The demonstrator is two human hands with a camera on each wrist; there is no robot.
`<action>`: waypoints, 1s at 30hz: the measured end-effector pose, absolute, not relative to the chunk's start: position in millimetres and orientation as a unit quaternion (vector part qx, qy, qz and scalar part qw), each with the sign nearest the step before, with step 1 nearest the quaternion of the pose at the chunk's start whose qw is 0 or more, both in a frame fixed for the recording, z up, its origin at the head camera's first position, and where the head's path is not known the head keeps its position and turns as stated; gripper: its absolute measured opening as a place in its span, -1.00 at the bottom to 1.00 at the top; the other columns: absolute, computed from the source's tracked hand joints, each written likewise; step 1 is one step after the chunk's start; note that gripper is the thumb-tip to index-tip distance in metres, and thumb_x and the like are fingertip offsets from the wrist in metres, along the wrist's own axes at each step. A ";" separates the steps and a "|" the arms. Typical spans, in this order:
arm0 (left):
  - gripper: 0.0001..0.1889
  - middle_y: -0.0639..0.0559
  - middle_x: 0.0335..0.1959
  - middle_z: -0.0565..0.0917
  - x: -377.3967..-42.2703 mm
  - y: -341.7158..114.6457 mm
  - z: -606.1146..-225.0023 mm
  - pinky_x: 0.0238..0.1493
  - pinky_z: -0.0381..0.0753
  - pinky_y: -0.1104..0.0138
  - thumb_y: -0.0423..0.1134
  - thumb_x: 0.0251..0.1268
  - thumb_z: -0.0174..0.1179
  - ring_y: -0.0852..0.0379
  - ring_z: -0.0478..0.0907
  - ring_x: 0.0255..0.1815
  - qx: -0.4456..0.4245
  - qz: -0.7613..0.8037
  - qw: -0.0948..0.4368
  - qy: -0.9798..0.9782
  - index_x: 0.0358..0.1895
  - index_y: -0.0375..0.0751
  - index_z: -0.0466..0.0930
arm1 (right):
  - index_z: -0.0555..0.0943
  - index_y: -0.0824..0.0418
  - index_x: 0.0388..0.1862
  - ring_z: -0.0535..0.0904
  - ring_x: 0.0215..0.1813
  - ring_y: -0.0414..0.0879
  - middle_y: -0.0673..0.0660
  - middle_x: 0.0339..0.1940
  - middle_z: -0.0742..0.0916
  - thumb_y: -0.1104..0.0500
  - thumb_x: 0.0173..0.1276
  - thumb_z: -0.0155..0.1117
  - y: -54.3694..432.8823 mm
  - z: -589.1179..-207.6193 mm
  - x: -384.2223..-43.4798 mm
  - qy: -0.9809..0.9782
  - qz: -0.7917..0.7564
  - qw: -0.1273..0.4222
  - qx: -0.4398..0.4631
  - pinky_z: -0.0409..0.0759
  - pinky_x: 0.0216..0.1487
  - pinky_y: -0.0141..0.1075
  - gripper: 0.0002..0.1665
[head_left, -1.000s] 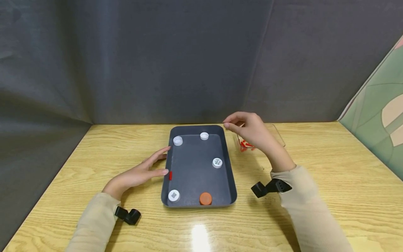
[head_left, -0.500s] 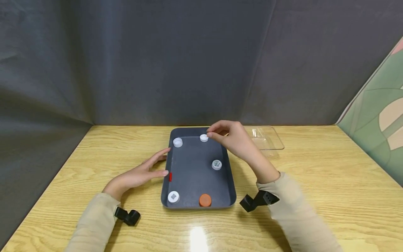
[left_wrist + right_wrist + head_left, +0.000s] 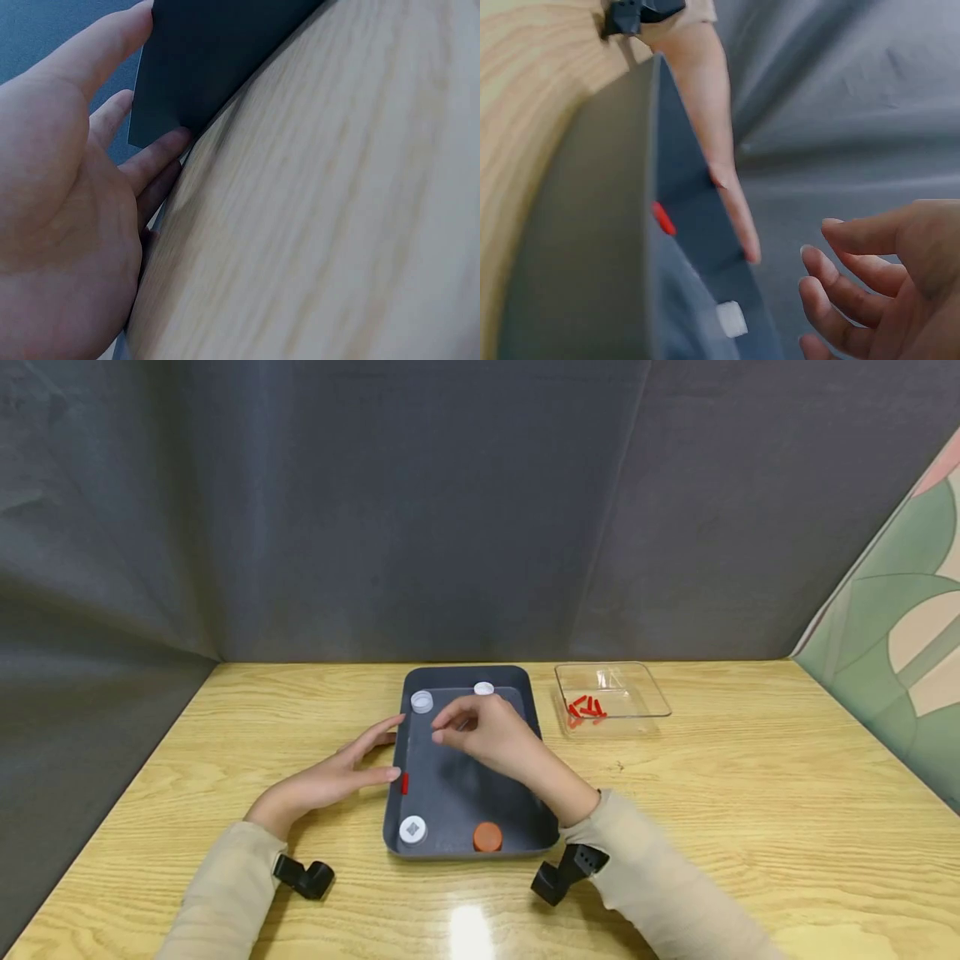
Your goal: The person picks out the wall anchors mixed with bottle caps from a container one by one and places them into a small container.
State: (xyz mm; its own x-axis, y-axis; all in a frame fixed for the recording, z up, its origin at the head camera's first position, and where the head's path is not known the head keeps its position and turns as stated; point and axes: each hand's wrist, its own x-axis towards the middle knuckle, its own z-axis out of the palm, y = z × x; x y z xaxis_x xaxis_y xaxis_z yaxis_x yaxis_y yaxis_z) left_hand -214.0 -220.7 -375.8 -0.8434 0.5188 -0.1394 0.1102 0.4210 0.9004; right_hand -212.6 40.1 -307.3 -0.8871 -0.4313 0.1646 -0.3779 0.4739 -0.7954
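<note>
A dark grey tray (image 3: 465, 777) lies on the table before me. My left hand (image 3: 330, 781) rests along its left wall, fingers and thumb fairly straight, fingertips touching the side and rim. A small red stick (image 3: 405, 783) sits against the inside of that wall, near the left thumb. Above the middle of the tray hovers my right hand (image 3: 487, 735), thumb and index fingertips close together; whether a small thing is between them is hidden. White caps (image 3: 422, 702) and an orange cap (image 3: 487, 837) lie in the tray. The right hand covers part of the tray floor.
A clear plastic box (image 3: 633, 693) with several red sticks (image 3: 587, 707) stands right of the tray's far end. Behind the table hangs a dark grey curtain (image 3: 420, 510). A patterned green cloth (image 3: 885, 627) borders the right side.
My right hand has moved left and toward me, from beside the clear box to over the tray's middle. The left hand has stayed at the tray's left wall.
</note>
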 end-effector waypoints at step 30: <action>-0.20 -0.27 0.54 0.01 -213.3 -220.9 -375.3 0.37 -0.10 -0.33 -0.04 0.49 0.13 -0.27 -0.13 0.55 0.191 0.508 0.211 0.813 0.61 0.23 -0.16 | 0.69 0.17 -0.13 0.53 -0.41 -0.22 -0.06 -0.39 0.64 0.25 0.23 0.48 8.5 -350.7 -214.1 0.861 -0.396 0.139 -0.287 0.49 -0.37 -0.41 -0.77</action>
